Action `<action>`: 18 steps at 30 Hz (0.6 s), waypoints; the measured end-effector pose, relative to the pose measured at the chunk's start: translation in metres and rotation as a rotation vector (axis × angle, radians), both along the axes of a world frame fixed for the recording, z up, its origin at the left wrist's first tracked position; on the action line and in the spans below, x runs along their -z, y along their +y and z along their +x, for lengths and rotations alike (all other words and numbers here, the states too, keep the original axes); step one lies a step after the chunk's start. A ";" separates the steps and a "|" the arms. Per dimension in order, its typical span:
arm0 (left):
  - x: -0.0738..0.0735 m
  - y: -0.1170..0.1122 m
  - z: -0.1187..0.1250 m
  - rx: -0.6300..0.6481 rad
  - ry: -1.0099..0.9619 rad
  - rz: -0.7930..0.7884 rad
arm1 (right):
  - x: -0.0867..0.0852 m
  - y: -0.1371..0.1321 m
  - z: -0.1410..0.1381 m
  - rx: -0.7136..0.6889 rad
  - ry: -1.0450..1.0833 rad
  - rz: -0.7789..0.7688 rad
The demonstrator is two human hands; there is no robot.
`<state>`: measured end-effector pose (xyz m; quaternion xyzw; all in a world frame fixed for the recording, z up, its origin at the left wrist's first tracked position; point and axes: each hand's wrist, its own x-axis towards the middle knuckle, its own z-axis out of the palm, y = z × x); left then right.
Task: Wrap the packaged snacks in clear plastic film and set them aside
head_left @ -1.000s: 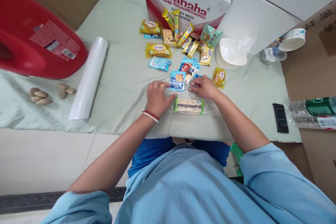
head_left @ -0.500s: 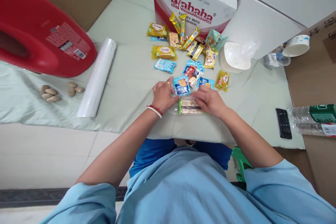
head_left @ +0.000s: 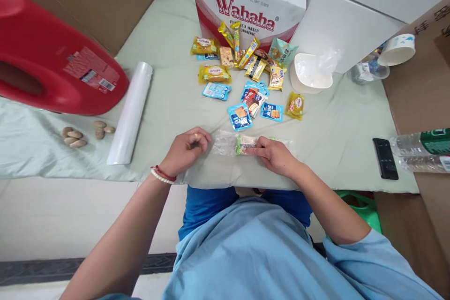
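A green-edged snack bar (head_left: pixel 246 145) lies wrapped in clear plastic film (head_left: pixel 225 143) near the table's front edge. My right hand (head_left: pixel 276 156) presses down on the bar's right part, fingers closed over it. My left hand (head_left: pixel 185 150), with a ring and a bead bracelet, rests curled just left of the film's end; whether it pinches the film I cannot make out. Several small snack packets (head_left: pixel 242 70) lie scattered beyond, the nearest a blue packet (head_left: pixel 239 116).
A roll of clear film (head_left: pixel 130 111) lies to the left, beside a red jug (head_left: pixel 52 63) and some nuts (head_left: pixel 73 136). A Wahaha carton (head_left: pixel 246 4) and white boxes stand behind. A white bowl (head_left: pixel 311 73), a black remote (head_left: pixel 385 165) and bottles (head_left: pixel 422 150) are on the right.
The wrapped bar has been pulled closer to the table's front edge, away from the blue packet. My left hand slid left off the bar; my right hand now covers its right part.
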<state>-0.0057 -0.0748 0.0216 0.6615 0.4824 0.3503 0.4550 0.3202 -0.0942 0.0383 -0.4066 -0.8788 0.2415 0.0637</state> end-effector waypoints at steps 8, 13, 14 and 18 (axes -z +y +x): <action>-0.009 0.037 0.070 -0.134 0.332 0.007 | 0.001 -0.006 0.002 -0.001 0.032 0.026; -0.014 0.034 0.075 0.126 0.589 -0.006 | 0.003 -0.007 0.005 0.015 0.130 0.020; -0.014 0.031 0.070 0.161 0.626 -0.029 | 0.003 -0.008 0.004 0.016 0.158 0.016; -0.022 0.017 0.049 0.208 0.725 -0.131 | -0.006 -0.015 0.001 0.036 0.275 -0.012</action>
